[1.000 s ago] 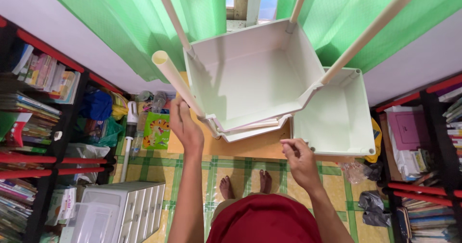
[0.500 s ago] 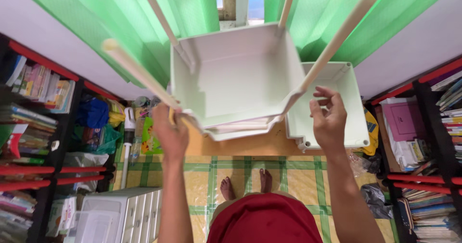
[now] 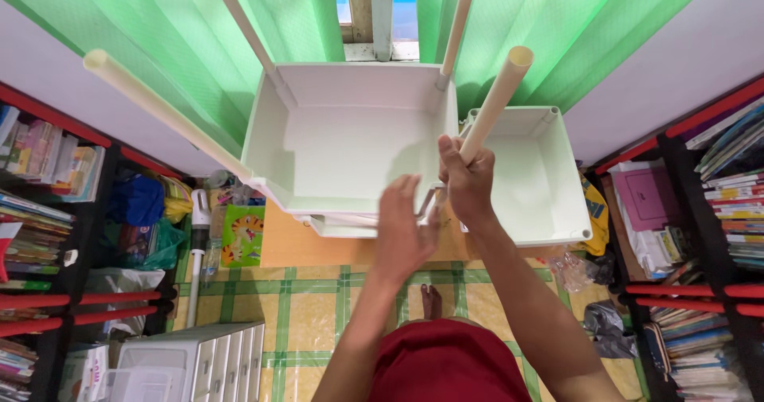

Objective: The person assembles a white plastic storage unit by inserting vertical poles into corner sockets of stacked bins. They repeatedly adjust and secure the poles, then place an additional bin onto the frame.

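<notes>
Centre frame: white square plastic shelf tray (image 3: 346, 139) with cream plastic tube legs, one leaning upper left (image 3: 159, 109). Left hand (image 3: 402, 231) spread open, pressing the tray's front edge. Right hand (image 3: 465, 181) clamped on the near-right cream tube leg (image 3: 497, 99). Step looks like seating this leg in its corner socket; it needs straightening and a downward push. Second white tray (image 3: 549, 179) lies right.

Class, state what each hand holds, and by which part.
Right hand grips the cream pole near its lower end. Left hand holds nothing.
</notes>
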